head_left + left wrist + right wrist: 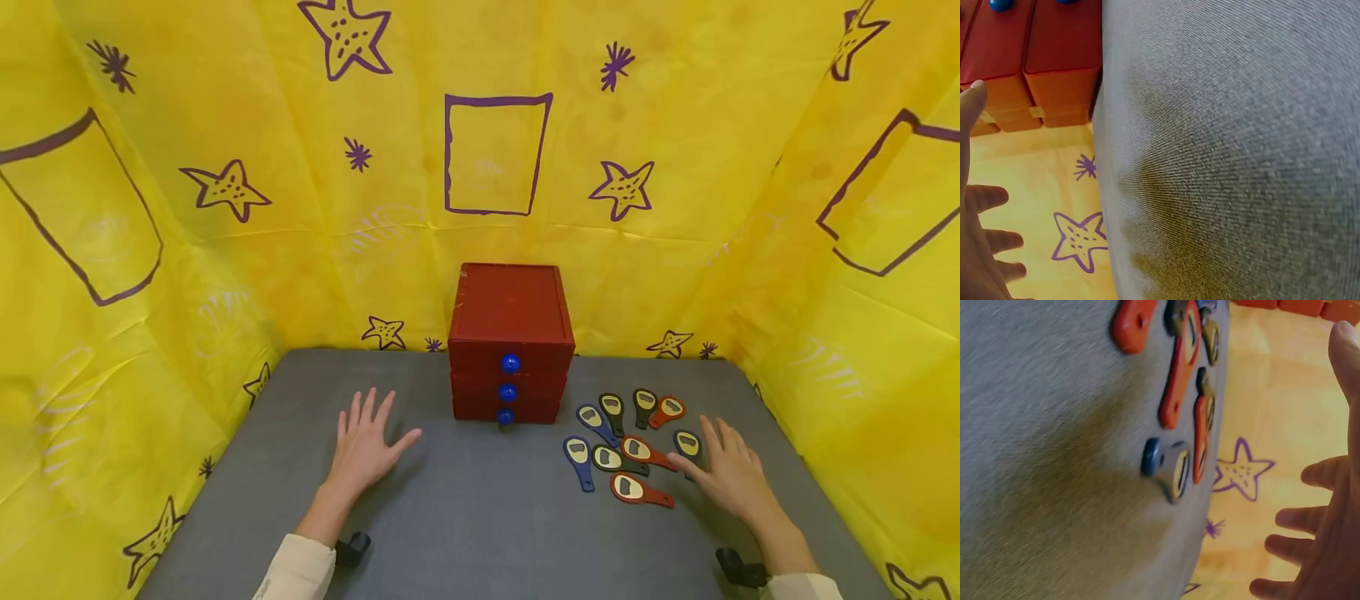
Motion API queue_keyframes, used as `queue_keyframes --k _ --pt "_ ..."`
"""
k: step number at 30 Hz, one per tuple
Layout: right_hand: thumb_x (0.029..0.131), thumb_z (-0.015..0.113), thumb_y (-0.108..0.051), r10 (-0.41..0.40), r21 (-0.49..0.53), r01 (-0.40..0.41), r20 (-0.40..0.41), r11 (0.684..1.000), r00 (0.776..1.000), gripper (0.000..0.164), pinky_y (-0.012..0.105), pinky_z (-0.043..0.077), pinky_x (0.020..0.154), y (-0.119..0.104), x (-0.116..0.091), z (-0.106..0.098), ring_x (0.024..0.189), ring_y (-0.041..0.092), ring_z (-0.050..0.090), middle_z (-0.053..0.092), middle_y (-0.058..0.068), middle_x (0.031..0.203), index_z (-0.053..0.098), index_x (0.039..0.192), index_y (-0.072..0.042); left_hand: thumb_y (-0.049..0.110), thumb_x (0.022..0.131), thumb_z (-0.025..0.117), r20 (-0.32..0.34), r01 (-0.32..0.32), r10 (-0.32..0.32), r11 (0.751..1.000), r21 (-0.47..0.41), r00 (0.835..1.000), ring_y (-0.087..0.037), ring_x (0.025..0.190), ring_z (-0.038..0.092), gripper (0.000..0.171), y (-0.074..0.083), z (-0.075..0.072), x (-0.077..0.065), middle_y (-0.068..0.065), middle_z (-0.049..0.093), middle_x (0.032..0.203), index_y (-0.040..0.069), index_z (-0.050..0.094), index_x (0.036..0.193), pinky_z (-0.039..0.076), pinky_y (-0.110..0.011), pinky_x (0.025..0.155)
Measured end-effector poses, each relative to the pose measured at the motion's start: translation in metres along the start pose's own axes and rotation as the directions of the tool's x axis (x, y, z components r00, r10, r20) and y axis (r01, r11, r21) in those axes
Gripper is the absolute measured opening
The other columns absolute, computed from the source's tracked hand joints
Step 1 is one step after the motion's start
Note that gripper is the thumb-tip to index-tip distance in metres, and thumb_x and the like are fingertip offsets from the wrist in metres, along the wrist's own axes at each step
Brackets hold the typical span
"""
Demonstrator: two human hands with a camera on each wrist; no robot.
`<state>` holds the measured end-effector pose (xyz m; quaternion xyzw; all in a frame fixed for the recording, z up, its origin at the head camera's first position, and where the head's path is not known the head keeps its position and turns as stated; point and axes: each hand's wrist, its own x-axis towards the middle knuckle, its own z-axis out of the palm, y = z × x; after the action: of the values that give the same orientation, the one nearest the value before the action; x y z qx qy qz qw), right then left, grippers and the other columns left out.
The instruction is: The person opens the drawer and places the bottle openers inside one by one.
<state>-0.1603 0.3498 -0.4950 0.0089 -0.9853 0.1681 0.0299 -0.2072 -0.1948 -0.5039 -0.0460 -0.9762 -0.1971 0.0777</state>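
My left hand (363, 450), fingers spread, hovers over the left of the table and holds nothing. To its right at the back stands a red chest of drawers (513, 308) with blue knobs, its drawers closed. My right hand (729, 473) hangs empty at the right, fingers extended, beside a group of flat bottle openers. Nearest it lie a blue bottle opener (686, 440) and a red bottle opener (637, 450), whose handle end the thumb overlaps in the head view. Black bottle openers (645, 400) and another red bottle opener (630, 488) lie around them.
The grey table (480, 517) is enclosed at the back and sides by a yellow cloth (495, 242) with purple star drawings. A black wrist mount (352, 550) sits on the left wrist, another black mount (741, 570) on the right.
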Motion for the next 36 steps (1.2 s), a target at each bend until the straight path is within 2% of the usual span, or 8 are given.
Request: queue_keyframes --k 5,14,21,31,36 --pt "0.090 0.055 -0.062 -0.019 0.007 0.019 0.012 1.000 1.000 0.099 0.077 0.020 0.098 -0.010 0.007 -0.004 0.131 0.061 0.022 0.021 0.043 0.147 0.018 0.151 0.008 0.069 0.084 0.057 -0.001 -0.014 0.014 1.000 -0.001 1.000 -0.041 0.149 0.014 0.093 0.001 0.002 0.003 -0.019 0.026 0.159 0.011 0.033 0.152 0.009 -0.066 0.116" --pt "0.091 0.060 -0.055 -0.057 0.078 0.058 -0.018 0.995 0.998 0.094 0.076 0.020 0.101 -0.026 0.014 -0.010 0.132 0.060 0.024 0.022 0.041 0.149 0.020 0.151 0.006 0.068 0.085 0.057 0.003 -0.019 0.019 0.999 -0.042 1.000 -0.044 0.148 0.013 0.090 0.006 0.000 0.006 -0.023 0.026 0.158 0.015 0.032 0.153 0.011 -0.068 0.114" --pt "0.093 0.056 -0.053 -0.062 0.121 0.063 -0.012 0.991 0.998 0.091 0.075 0.022 0.102 -0.036 0.021 -0.017 0.134 0.059 0.023 0.022 0.039 0.150 0.018 0.152 0.004 0.064 0.085 0.060 -0.036 -0.043 0.041 0.995 -0.085 0.999 -0.044 0.144 0.024 0.088 0.009 -0.006 0.011 -0.022 0.033 0.155 0.014 0.034 0.152 0.019 -0.068 0.112" --pt "0.094 0.055 -0.053 -0.078 0.168 0.076 0.007 0.983 0.997 0.090 0.077 0.022 0.101 -0.052 0.029 -0.026 0.136 0.058 0.021 0.020 0.036 0.153 0.014 0.155 0.000 0.059 0.087 0.061 0.042 0.007 0.002 0.978 -0.209 0.999 -0.042 0.144 0.026 0.086 0.012 -0.019 0.018 -0.020 0.029 0.157 0.014 0.030 0.153 0.022 -0.068 0.112" --pt "0.095 0.054 -0.052 -0.085 0.214 0.072 0.051 0.974 0.995 0.089 0.077 0.022 0.102 -0.062 0.032 -0.030 0.138 0.057 0.020 0.017 0.034 0.155 0.013 0.155 -0.001 0.061 0.086 0.062 0.089 0.005 0.017 0.969 -0.245 0.996 -0.039 0.145 0.027 0.088 0.016 -0.019 0.020 -0.018 0.029 0.158 0.016 0.028 0.154 0.025 -0.066 0.112"
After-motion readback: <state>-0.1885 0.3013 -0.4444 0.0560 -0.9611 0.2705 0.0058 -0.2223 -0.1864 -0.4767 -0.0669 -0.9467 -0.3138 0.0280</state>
